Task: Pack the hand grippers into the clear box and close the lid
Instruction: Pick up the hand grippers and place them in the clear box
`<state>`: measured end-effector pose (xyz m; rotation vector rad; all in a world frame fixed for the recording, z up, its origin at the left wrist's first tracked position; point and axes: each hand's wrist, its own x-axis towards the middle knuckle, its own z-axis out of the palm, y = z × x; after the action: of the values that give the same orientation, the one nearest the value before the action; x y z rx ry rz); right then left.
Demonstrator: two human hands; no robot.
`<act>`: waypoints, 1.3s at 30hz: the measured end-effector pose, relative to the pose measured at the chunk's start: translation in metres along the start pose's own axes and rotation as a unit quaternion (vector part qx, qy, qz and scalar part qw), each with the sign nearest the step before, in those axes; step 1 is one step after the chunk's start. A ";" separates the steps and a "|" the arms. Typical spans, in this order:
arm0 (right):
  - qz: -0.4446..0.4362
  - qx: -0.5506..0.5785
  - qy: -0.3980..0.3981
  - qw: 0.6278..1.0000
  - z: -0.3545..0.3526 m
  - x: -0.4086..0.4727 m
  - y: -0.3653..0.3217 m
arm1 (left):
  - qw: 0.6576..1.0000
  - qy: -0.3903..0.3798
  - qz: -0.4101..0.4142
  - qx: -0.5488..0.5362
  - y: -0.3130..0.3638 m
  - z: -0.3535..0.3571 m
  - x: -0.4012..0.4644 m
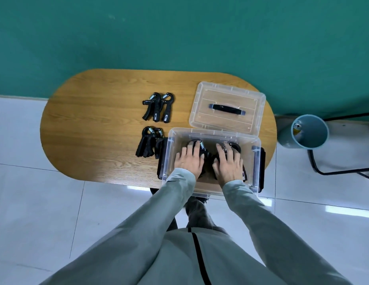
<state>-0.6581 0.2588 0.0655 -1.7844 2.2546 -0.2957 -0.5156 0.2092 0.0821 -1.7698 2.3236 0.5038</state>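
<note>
Flat hands (189, 159) pressing black grippers (208, 155), clear box (169, 161)

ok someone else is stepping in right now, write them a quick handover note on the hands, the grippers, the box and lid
Left hand: inside the clear box, fingers straight, resting on a hand gripper.
Right hand: also in the box, fingers straight on a second gripper.
Done: at least those two grippers are in the box; the hands hide how they lie.
Left to pack: the far pair and the near cluster on the table, left of the box; the cluster's count is unclear.
Lid: off, lying flat behind the box, handle up. It goes on last.
</note>
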 end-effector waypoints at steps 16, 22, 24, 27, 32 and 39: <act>-0.176 0.019 -0.018 0.984 -0.027 0.079 -0.146 | 0.991 0.118 -0.058 -0.039 -0.124 -0.087 0.006; -0.204 -0.090 -0.099 0.970 -0.002 0.093 -0.199 | 0.994 0.061 -0.072 -0.048 -0.187 -0.085 0.013; -0.201 -0.097 -0.109 0.969 0.006 0.097 -0.216 | 0.995 0.052 -0.063 -0.057 -0.206 -0.083 0.015; -0.184 -0.097 -0.118 0.971 0.017 0.105 -0.238 | 0.995 0.056 -0.059 -0.066 -0.228 -0.076 0.018; -0.160 -0.102 -0.148 0.971 0.037 0.122 -0.258 | 0.997 0.032 -0.052 -0.042 -0.261 -0.056 0.032; -0.142 -0.108 -0.171 0.969 0.071 0.146 -0.248 | 0.994 -0.068 -0.078 -0.047 -0.267 -0.017 0.054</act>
<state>-0.4384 0.0595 0.0648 -2.0832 1.8505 0.2042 -0.2734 0.0914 0.0369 -1.8752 2.0834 0.6951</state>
